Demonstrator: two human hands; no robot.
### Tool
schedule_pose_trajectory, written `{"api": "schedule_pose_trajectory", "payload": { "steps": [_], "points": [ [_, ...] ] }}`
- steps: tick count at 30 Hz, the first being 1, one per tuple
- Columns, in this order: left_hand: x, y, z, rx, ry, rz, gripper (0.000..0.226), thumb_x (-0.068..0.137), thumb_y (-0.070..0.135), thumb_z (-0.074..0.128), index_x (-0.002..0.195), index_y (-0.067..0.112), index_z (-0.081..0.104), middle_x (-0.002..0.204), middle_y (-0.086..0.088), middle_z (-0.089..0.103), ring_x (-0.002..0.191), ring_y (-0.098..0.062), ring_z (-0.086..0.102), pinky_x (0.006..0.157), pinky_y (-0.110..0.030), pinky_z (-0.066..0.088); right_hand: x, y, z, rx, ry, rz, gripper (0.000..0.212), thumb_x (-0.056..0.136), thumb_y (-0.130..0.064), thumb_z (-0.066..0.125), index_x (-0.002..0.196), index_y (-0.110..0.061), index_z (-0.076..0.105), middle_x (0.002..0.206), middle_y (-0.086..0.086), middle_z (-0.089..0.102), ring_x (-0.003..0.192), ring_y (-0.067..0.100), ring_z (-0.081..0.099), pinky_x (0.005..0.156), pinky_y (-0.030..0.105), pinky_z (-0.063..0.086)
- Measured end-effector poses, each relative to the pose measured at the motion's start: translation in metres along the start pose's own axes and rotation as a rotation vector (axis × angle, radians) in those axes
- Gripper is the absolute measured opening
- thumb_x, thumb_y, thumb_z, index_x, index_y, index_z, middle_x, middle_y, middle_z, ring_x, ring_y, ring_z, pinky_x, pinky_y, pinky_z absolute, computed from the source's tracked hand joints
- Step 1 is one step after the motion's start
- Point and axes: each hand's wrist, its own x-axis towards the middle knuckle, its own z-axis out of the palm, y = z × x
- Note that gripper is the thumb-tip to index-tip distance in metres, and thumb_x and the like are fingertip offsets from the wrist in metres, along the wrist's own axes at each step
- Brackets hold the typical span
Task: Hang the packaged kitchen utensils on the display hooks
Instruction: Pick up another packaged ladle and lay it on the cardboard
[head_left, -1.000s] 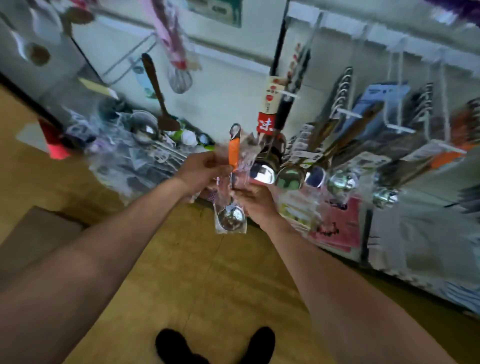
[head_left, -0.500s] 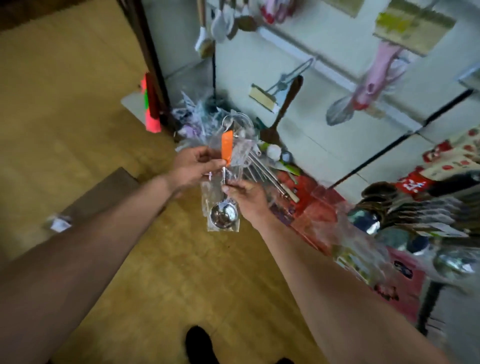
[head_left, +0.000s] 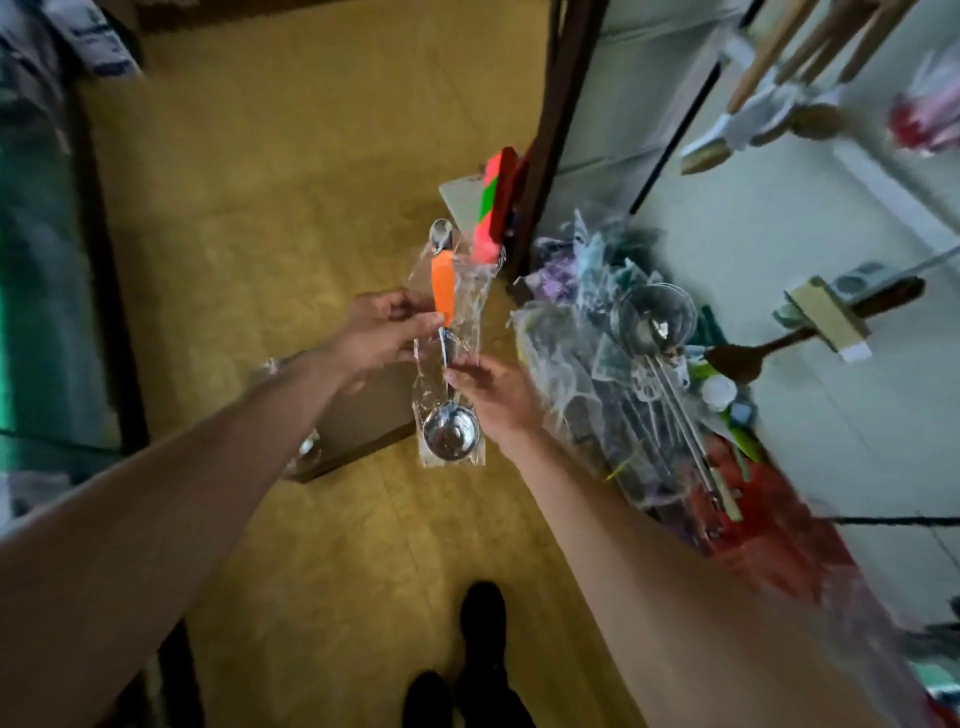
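Both hands hold one packaged scoop (head_left: 448, 358) upright over the yellow-brown floor (head_left: 291, 171), just left of the heap of bagged utensils (head_left: 618, 384) that lies along the foot of the white display wall (head_left: 810, 426). The scoop has an orange handle (head_left: 443, 291) with a steel tip poking out of the top of its clear plastic sleeve, and a round steel bowl (head_left: 449, 432) at the bottom of the sleeve. The left hand (head_left: 382, 332) pinches the sleeve at the lower end of the orange handle, thumb and fingers closed on it. The right hand (head_left: 491, 389) grips the steel shank lower down, just above the bowl, with its fingertips pressed to the plastic. The heap to the right of the scoop holds more clear bags, a wire strainer (head_left: 652, 317) and several long steel handles. Beyond the top of the scoop a pink and green object (head_left: 491, 202) leans against a dark upright post (head_left: 550, 130). On the wall, well right of the scoop, a dark wooden spatula (head_left: 748, 356) hangs, and higher up wooden-handled tools (head_left: 779, 67) hang in a blurred row; what they hang from cannot be made out. Behind the scoop's bowl a flat brown board (head_left: 363, 421) lies on the floor. Below the scoop, two dark shoes (head_left: 483, 654) stand on the floor.
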Motion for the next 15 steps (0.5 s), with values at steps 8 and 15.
{"api": "schedule_pose_trajectory", "payload": {
  "steps": [8,15],
  "points": [
    [0.04,0.007,-0.062,-0.023,0.168,-0.017,0.015,0.09,0.012,0.07,0.103,0.016,0.068,0.102,-0.004,0.074,0.086,-0.012,0.07,0.073,-0.025,0.06,0.079,-0.018,0.057,0.032,-0.151,0.061,0.013,0.086,-0.008,0.074,0.088,-0.021,0.071,0.088,-0.002,0.072,0.083,0.012,0.066,0.083,0.03,0.054],
    [0.06,0.003,-0.124,-0.018,0.299,-0.046,0.02,0.089,0.013,0.072,0.109,0.013,0.068,0.092,0.001,0.074,0.067,0.002,0.068,0.055,-0.015,0.052,0.118,-0.029,0.117,-0.007,-0.239,0.095,0.019,0.088,0.004,0.067,0.102,0.016,0.063,0.082,0.001,0.064,0.066,-0.007,0.059,0.069,0.009,0.048]
  ]
}}
